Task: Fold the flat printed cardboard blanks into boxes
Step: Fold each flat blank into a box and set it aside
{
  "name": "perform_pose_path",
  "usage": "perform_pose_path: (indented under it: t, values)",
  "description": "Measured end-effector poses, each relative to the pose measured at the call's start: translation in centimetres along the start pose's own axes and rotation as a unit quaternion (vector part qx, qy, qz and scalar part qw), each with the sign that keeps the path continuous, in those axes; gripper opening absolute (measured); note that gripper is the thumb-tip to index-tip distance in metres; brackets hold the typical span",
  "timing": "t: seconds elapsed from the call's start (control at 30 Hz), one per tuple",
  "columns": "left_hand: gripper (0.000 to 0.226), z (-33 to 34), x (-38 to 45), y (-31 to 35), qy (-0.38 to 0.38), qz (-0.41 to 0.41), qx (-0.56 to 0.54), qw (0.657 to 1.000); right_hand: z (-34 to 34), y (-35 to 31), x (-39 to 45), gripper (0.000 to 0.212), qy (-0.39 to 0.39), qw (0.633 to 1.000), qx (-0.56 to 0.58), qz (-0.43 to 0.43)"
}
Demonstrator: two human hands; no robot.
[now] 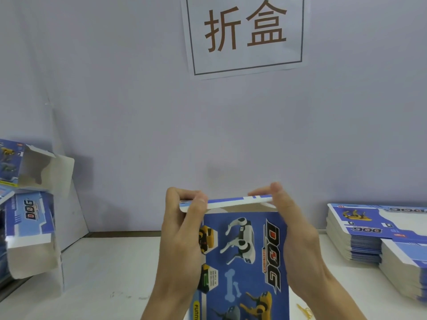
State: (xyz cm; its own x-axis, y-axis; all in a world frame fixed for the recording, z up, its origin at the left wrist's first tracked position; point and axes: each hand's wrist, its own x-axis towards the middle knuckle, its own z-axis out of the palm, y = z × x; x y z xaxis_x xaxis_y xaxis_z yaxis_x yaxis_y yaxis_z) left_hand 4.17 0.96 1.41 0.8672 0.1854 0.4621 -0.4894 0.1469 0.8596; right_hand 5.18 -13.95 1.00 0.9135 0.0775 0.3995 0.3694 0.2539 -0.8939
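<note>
Box in hand: a blue printed cardboard box (pixel 245 257) with robot-dog pictures and the word "DOG" on its front panel, held upright in the middle of the view above the white counter (pixel 104 273).
Top flap: a blue-and-white striped cardboard flap (pixel 231 201) bent over along the box's upper edge, lying nearly level.
Left hand (pixel 182 232): its grip is closed round the box's left edge, fingers curled over the left end of the flap, thumb on the front panel side.
Right hand (pixel 293 227): grip closed on the box's right edge, fingertips pressing the right end of the flap from above.
Flat blanks: a tall stack of flat blue-and-white printed cardboard blanks (pixel 379 236) on the counter at the right, well apart from the hands.
Folded boxes: a heap of assembled blue boxes (pixel 30 215) with open white flaps at the left, leaning against the wall.
Sign: a white paper sheet (pixel 245 33) with two large brown characters, on the pale wall above.
Small item: a yellowish object (pixel 305 310) on the counter near the right wrist; what it is cannot be told.
</note>
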Motion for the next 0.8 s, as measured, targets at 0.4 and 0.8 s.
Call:
perform_pose_path:
  t: [0.4, 0.8]
  values:
    - [0.023, -0.81, 0.8, -0.55, -0.04, 0.044, 0.045, 0.997, 0.17, 0.16, 0.21, 0.024, 0.034, 0.998, -0.031, -0.054]
    - [0.022, -0.33, 0.56, -0.33, -0.007, 0.085, 0.101, 0.991, 0.29, 0.69, 0.58, 0.024, 0.056, 0.994, -0.049, -0.076]
